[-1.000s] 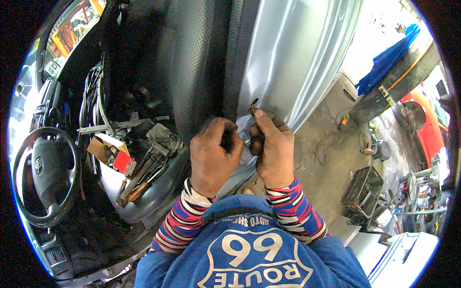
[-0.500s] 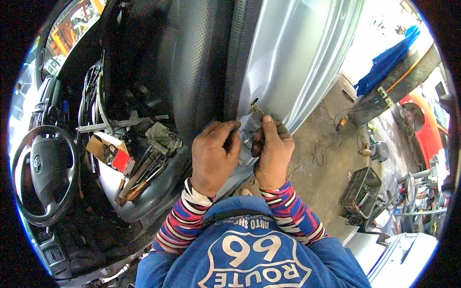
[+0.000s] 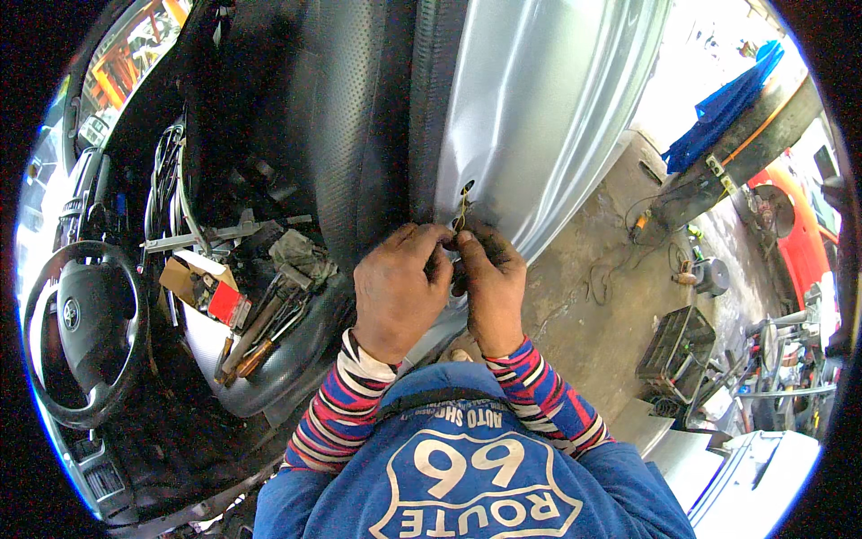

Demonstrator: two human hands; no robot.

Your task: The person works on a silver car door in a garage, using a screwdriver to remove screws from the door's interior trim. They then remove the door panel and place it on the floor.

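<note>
A thin yellowish wire [image 3: 463, 208], seen emerging from a dark hole [image 3: 468, 187] in a silver car body panel [image 3: 539, 108], was pinched between the closed thumb and fingers of the right hand [image 3: 492, 292]. The left hand [image 3: 400, 292] was held just beside it, its fingers curled; whether the wire was gripped there too could not be told. To the left, hand tools [image 3: 256, 359] were laid on a dark car seat [image 3: 301, 364].
</note>
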